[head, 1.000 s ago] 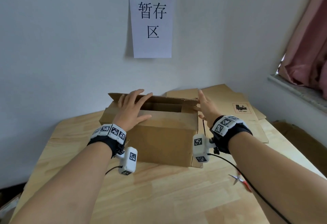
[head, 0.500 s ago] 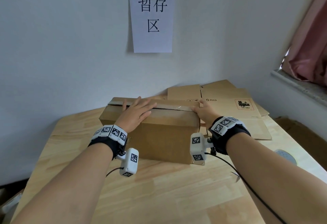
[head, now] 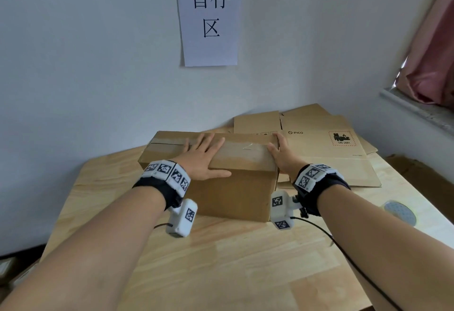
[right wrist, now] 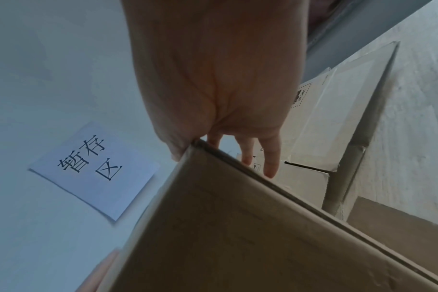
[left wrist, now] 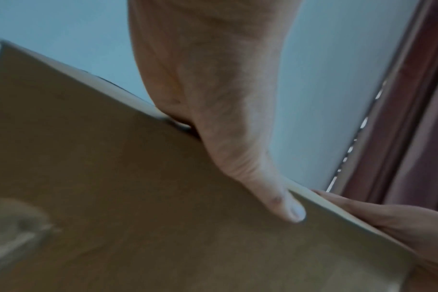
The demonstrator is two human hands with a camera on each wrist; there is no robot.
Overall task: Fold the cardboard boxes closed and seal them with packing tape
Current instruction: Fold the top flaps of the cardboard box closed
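While the left hand (head: 201, 156) lies flat with straight fingers on the closed top flaps of the cardboard box (head: 228, 188), its thumb (left wrist: 285, 205) runs along the near top edge. The right hand (head: 282, 153) sits at the box's right end, thumb on top and straight fingers (right wrist: 270, 158) reaching down the side, pressing rather than gripping. The box stands under both palms on the wooden worktop (head: 221, 261), with old tape (head: 245, 148) along its seam. Just beside it to the right lie flattened cartons (head: 326, 148), and a paper sign (head: 208, 16) hangs on the wall behind.
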